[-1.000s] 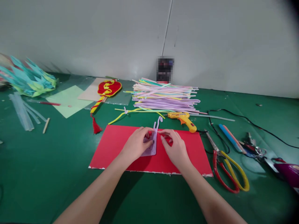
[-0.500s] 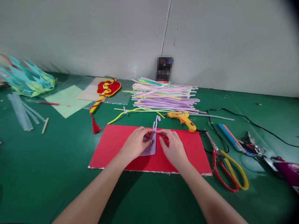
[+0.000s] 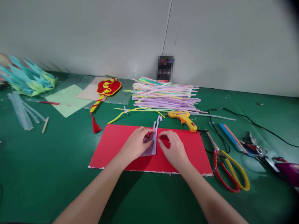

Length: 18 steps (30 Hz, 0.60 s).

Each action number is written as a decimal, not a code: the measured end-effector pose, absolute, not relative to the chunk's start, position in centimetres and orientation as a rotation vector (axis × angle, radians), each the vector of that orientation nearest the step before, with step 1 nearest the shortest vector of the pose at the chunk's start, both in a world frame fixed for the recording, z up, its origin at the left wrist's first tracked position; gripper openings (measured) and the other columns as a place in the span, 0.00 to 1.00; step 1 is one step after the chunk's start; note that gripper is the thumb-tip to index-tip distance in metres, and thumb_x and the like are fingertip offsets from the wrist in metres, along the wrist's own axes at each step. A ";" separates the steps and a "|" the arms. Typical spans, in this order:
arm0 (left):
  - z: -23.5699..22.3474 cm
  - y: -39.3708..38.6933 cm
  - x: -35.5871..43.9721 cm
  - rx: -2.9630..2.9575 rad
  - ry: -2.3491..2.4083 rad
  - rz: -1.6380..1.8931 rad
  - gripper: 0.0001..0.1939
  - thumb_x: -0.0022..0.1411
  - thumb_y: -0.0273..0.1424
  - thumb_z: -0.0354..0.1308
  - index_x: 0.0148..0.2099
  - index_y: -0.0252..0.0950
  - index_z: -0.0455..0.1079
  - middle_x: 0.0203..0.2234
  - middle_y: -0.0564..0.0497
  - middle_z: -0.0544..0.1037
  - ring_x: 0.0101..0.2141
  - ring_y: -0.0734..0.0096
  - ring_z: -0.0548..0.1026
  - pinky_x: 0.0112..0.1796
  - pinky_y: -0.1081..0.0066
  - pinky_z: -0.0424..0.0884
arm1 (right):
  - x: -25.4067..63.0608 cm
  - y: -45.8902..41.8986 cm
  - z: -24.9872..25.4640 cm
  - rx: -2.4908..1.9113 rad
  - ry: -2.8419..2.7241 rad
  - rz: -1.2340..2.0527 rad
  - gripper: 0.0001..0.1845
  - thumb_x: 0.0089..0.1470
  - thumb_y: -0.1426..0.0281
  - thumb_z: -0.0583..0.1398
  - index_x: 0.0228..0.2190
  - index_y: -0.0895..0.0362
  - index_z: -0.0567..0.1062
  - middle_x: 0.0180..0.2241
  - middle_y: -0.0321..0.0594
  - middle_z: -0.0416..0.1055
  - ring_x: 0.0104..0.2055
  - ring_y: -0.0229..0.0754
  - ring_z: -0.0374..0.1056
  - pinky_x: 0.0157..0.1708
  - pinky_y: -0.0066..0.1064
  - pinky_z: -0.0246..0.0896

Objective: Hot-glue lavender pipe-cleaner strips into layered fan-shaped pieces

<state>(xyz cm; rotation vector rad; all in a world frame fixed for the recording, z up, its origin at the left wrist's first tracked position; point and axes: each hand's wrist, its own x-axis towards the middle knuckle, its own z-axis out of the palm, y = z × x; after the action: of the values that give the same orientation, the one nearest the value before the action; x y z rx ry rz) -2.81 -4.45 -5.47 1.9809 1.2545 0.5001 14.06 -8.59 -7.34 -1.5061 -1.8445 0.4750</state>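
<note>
A flat lilac piece shaped from fuzzy pipe cleaners (image 3: 152, 151) lies on a red board (image 3: 112, 146). Two loose ends stick up from its top, the longer one curled at the tip. My left hand (image 3: 137, 141) covers much of the piece and pinches it between thumb and fingers. At the piece's right edge is my right hand (image 3: 173, 147), thumb and index tips drawn close together in a pinch. Whether anything sits between those right fingertips is too small to tell.
Behind the board lie a bundle of pipe cleaners (image 3: 165, 96) and a yellow glue gun (image 3: 183, 119). Pliers-like scissors (image 3: 230, 169) and keys (image 3: 258, 149) are on the right. A red fan ornament (image 3: 109, 88), glue sticks (image 3: 22, 112) and a teal paper flower (image 3: 28, 77) occupy the left.
My right fingertips have drawn closer together and shifted slightly down and right from the lilac piece's upper edge. My left hand stays almost where it was.
</note>
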 end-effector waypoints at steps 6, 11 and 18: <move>-5.5 -4.8 -2.7 1.998 1.269 0.495 0.16 0.57 0.28 0.54 0.49 0.42 0.66 0.38 0.49 0.69 0.41 0.64 0.69 0.39 0.65 0.67 | 13.8 -8.4 -7.3 -1.524 -1.924 0.394 0.02 0.52 0.74 0.55 0.30 0.55 0.66 0.31 0.40 0.67 0.35 0.44 0.63 0.37 0.37 0.58; -5.4 -4.7 -2.6 1.998 1.278 0.486 0.16 0.56 0.28 0.54 0.49 0.42 0.66 0.38 0.49 0.69 0.41 0.64 0.69 0.39 0.65 0.67 | 13.8 -8.4 -7.3 -1.530 -1.951 0.375 0.02 0.52 0.73 0.56 0.30 0.55 0.66 0.31 0.40 0.67 0.35 0.44 0.62 0.36 0.36 0.57; -5.2 -4.6 -2.6 1.987 1.287 0.479 0.16 0.56 0.27 0.54 0.48 0.42 0.66 0.38 0.50 0.69 0.41 0.64 0.69 0.39 0.65 0.67 | 13.9 -8.4 -7.4 -1.546 -1.939 0.381 0.02 0.52 0.73 0.56 0.30 0.55 0.66 0.31 0.40 0.67 0.35 0.43 0.62 0.37 0.36 0.57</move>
<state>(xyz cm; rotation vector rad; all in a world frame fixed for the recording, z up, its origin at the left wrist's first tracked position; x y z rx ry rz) -2.57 -4.62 -5.25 1.9868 1.2868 0.4791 13.85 -8.38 -7.41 -1.5456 -1.9387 0.3806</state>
